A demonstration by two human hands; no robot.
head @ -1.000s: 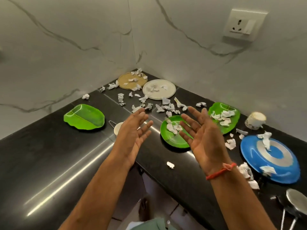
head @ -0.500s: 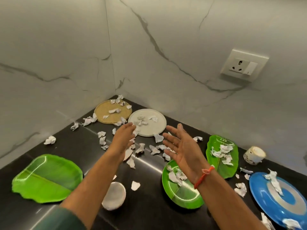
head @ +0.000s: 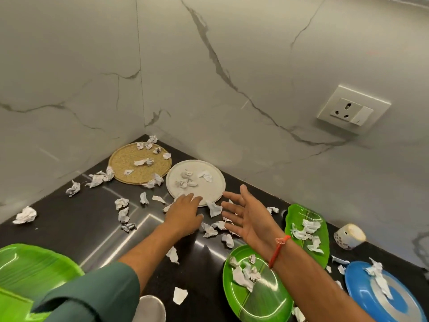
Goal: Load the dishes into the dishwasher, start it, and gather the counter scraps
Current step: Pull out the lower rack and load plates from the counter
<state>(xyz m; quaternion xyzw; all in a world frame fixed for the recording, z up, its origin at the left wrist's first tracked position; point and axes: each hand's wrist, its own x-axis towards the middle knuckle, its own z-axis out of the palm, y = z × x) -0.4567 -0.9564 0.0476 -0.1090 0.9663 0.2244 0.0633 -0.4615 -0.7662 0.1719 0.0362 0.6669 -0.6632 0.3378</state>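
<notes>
Crumpled paper scraps (head: pixel 213 209) lie scattered over the black counter (head: pixel 76 219) and on the plates. My left hand (head: pixel 185 211) is palm down with its fingertips at the near rim of the white round plate (head: pixel 214 189). My right hand (head: pixel 248 216) is held open, palm turned up and leftward, fingers spread, just right of that plate and above the scraps. Behind the white plate sits a tan woven plate (head: pixel 125 163). A round green plate (head: pixel 269 296) lies under my right forearm, a green leaf-shaped plate (head: pixel 301 212) to its right.
A blue plate (head: pixel 362 296) with paper sits at the right edge, a small white cup (head: pixel 349 235) behind it. A large green leaf plate (head: pixel 30 266) is at the near left, a steel bowl (head: pixel 151 310) by my left sleeve. Marble walls meet in the corner; a wall socket (head: pixel 352 110) is at the right.
Both hands have reached forward toward the corner. My left hand has come down to the white plate's near rim. The view has moved closer in.
</notes>
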